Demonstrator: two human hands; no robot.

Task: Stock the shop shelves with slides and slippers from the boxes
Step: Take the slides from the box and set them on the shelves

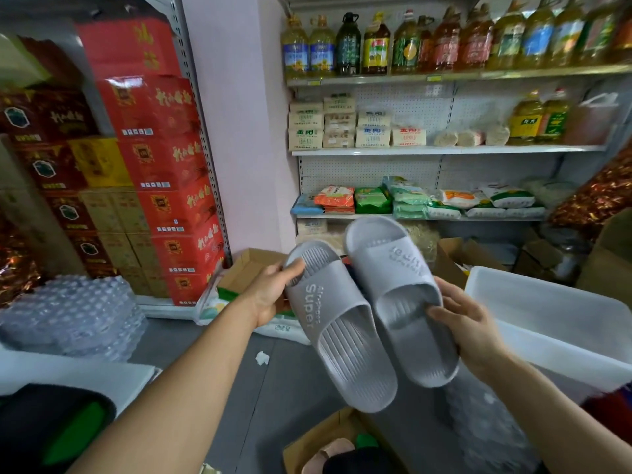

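I hold a pair of grey slides up in front of me, soles down, side by side. My left hand [273,292] grips the left grey slide [342,340] at its toe end, thumb over the strap marked "Super". My right hand [468,330] grips the right grey slide [400,292] from the side, fingers curled into the strap opening. Below them an open cardboard box [307,443] holds more footwear, a pink one and a dark one showing.
Ahead stand shop shelves [444,150] with oil bottles, noodle packs and rice bags. Red cartons [164,172] are stacked on the left beside shrink-wrapped bottles [75,313]. A white plastic bin [547,313] sits on the right. More open boxes [249,268] lie on the grey floor.
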